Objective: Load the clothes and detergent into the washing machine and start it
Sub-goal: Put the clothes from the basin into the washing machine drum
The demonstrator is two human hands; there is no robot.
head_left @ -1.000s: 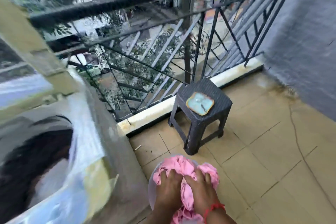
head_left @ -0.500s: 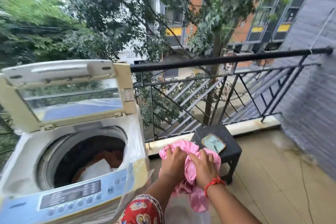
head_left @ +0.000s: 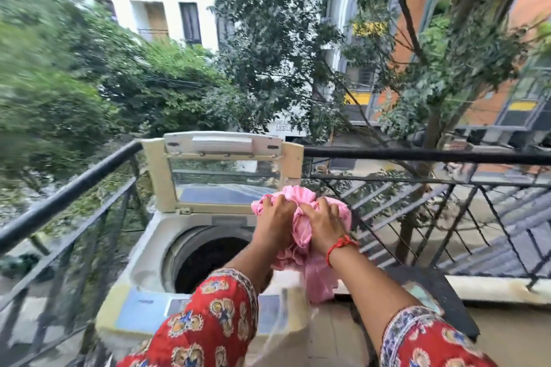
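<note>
The black railing (head_left: 68, 188) runs along the left side of the balcony, with green trees (head_left: 59, 98) beyond it; the washing machine (head_left: 155, 250) stands just inside it, its lid (head_left: 222, 170) propped upright at the far side and its dark drum (head_left: 208, 262) open, whereas half a second ago the machine sat at the far left of the view and now it lies near the middle; the control panel (head_left: 143, 310) is blurred at the near edge. The left hand (head_left: 275, 219) and the right hand (head_left: 323, 225) both have their fingers closed tight on the bundle of pink clothes (head_left: 301, 226); a moment ago that bundle hung to the right of the machine, near the stool, and now it is held higher, over the right far corner of the machine beside the drum opening, with a loose end trailing down past the right edge. A red thread (head_left: 340, 246) circles the right wrist; both red patterned sleeves (head_left: 208, 325) fill the near edge. The dark stool (head_left: 444, 298) shows partly behind the right forearm; the railing continues to the right.
</note>
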